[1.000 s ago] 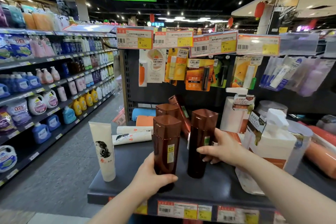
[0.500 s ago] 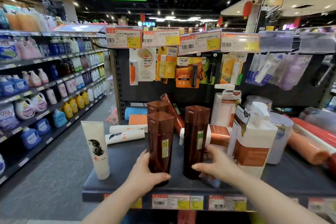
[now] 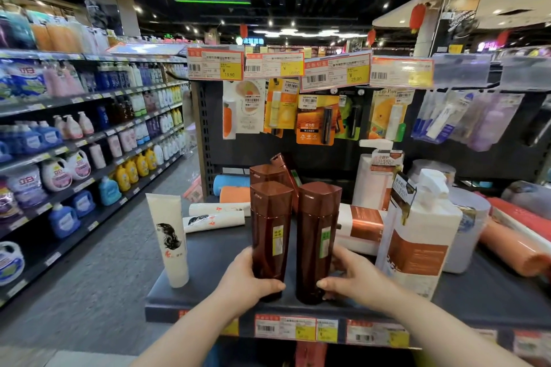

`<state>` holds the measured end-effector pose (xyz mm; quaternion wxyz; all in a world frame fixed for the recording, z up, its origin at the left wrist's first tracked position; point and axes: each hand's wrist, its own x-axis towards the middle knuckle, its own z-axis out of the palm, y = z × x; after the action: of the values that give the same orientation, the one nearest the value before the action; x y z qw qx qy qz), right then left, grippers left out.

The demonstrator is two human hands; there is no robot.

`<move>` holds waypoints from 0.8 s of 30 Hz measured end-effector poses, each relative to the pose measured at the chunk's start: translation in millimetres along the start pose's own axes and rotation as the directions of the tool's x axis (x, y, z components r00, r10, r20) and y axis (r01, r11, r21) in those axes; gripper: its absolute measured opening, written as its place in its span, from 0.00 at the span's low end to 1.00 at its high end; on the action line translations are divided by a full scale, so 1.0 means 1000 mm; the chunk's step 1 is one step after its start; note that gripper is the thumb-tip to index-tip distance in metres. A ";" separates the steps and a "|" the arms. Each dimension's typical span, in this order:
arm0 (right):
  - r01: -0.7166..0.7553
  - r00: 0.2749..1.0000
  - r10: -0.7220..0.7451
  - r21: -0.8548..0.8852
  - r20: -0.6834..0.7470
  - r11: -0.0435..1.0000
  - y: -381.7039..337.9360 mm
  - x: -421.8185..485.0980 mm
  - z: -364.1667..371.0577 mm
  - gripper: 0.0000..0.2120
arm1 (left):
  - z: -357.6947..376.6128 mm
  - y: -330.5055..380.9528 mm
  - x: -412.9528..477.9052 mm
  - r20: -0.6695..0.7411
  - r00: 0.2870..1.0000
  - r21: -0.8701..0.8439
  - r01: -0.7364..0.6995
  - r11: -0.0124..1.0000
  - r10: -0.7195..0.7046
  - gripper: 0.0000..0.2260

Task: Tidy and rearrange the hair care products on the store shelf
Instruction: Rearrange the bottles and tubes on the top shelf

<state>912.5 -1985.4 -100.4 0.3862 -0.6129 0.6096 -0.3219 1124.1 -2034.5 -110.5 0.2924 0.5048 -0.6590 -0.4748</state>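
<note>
Both hands are busy at the front of the dark shelf (image 3: 208, 262). The left hand (image 3: 249, 280) wraps round the foot of the left brown bottle (image 3: 269, 232), thumb laid across its front, and the right hand (image 3: 356, 277) grasps the foot of the right brown bottle (image 3: 317, 235) the same way. The two bottles stand upright side by side, a narrow gap between them, near the shelf's front edge. Whether their bases rest on the shelf or are lifted a touch I cannot tell, as the hands hide them.

Behind them stands a third brown bottle (image 3: 264, 174), and a fourth (image 3: 283, 162) sits tilted just beside it. To the left a white tube (image 3: 168, 235) stands on its cap, with two more tubes (image 3: 217, 219) lying flat behind it. To the right a white and copper bottle (image 3: 362, 226) lies on its side, just beside a tall pump bottle (image 3: 423, 235).

The step in hand looks like lining up the brown bottles as a pair. Much remains, judging by the fallen stock. The next move probably calls for squaring the pair together with labels forward, letting go, then righting the tilted bottle behind without knocking the row
</note>
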 end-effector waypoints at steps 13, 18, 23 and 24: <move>0.016 0.999 -0.019 -0.078 -0.040 0.997 0.009 0.002 -0.001 0.26 | -0.002 0.001 -0.001 0.031 0.999 -0.012 -0.014 1.000 0.014 0.24; -0.018 0.999 0.017 -0.054 -0.029 0.998 0.009 0.002 -0.001 0.27 | -0.003 0.001 -0.001 0.044 0.999 -0.044 -0.004 0.999 0.006 0.24; -0.050 0.998 0.048 -0.067 -0.034 0.997 0.010 0.003 -0.001 0.31 | -0.003 0.001 -0.001 0.047 0.999 -0.047 -0.007 0.999 0.010 0.24; -0.057 0.998 0.055 -0.074 -0.035 0.996 0.010 0.003 -0.001 0.32 | -0.003 0.001 -0.001 0.045 0.999 -0.045 -0.007 0.999 0.009 0.24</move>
<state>907.0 -1987.8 -108.4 0.3617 -0.6042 0.6445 -0.2978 1126.5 -2034.9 -108.3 0.2907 0.4844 -0.6567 -0.4996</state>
